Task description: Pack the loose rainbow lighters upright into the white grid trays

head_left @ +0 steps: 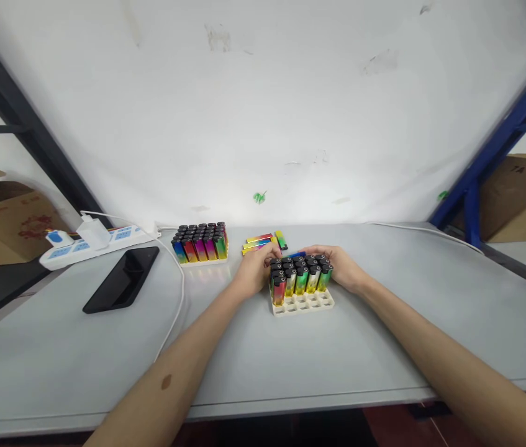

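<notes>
A white tray (303, 303) with several upright colored lighters (302, 280) stands in front of me; its near rows have bare holes, except for a red lighter (279, 290) at the left. My left hand (259, 267) is at the tray's back left corner, fingers bent, beside some loose lighters (258, 238). Behind the tray on the right is my right hand (332, 262), its fingertips reaching behind the lighters near a blue lighter (297, 254). The lighters partly hide both hands' fingertips, so what they grip is unclear.
A second tray (207, 262) full of lighters stands at the back left. Left of it lie a black phone (123, 279) and a white power strip (104, 242) with a white cable (182, 279). Cardboard boxes (11, 220) stand beyond the table, and a white wall rises behind.
</notes>
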The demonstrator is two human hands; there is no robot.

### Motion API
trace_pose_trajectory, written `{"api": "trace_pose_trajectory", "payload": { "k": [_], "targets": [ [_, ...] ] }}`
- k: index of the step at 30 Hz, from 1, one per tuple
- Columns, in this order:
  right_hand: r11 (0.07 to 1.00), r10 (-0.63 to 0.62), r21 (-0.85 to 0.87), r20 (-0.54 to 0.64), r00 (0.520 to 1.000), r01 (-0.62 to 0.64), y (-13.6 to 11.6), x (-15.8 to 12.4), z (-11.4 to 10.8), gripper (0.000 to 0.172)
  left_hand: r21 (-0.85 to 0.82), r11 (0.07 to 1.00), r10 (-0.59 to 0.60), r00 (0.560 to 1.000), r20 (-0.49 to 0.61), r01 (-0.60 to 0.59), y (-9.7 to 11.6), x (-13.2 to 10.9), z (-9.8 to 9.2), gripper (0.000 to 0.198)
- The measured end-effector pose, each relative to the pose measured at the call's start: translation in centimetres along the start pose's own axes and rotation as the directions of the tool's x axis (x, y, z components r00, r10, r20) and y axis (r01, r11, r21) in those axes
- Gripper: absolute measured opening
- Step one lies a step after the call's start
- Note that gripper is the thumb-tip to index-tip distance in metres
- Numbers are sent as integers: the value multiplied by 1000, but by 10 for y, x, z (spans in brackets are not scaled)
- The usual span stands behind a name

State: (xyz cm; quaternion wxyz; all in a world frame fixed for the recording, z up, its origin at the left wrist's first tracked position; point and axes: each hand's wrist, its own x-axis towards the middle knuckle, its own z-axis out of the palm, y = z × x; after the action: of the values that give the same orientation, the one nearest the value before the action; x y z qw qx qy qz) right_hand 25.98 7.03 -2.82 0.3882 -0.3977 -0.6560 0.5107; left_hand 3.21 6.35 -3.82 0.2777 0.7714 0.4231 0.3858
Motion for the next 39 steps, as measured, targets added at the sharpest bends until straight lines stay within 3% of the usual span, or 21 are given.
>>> {"api": "trace_pose_trajectory", "payload": {
  "k": [3, 6, 8, 11, 15, 21, 30, 39],
  "targets": [
    [998, 11, 54, -58, 998, -8, 2, 2, 1, 27, 89, 995, 45, 999, -7, -44, -7, 2, -2, 37],
    [977, 64, 213, -190, 980, -22, 5, 6, 0, 23, 202, 975, 103, 994, -19, -97, -11, 2, -8, 48],
    [938, 138, 345, -290, 947, -31, 4, 6, -2, 26, 350, 927, 132, 991, 23, -132, -10, 1, -11, 55],
    [884, 198, 468, -387, 900, 7, -4, 4, -6, 29, 536, 829, 105, 986, 127, -158, -7, -1, -14, 50],
    [855, 177, 517, -354, 918, 35, -11, -2, -12, 27, 573, 803, 85, 983, 164, -165, -3, -1, -15, 36],
    [851, 245, 523, -312, 918, -49, -11, -4, -16, 52, 590, 786, 108, 981, 163, -185, 1, -1, -15, 26],
    [886, 258, 457, -338, 905, -82, -11, -5, -16, 38, 641, 758, 51, 991, 122, -118, 4, -2, -16, 20],
    [903, 269, 415, -354, 896, -107, -11, -6, -13, 38, 714, 699, -16, 997, 71, -40, 1, -2, -14, 4]
  ]
}}
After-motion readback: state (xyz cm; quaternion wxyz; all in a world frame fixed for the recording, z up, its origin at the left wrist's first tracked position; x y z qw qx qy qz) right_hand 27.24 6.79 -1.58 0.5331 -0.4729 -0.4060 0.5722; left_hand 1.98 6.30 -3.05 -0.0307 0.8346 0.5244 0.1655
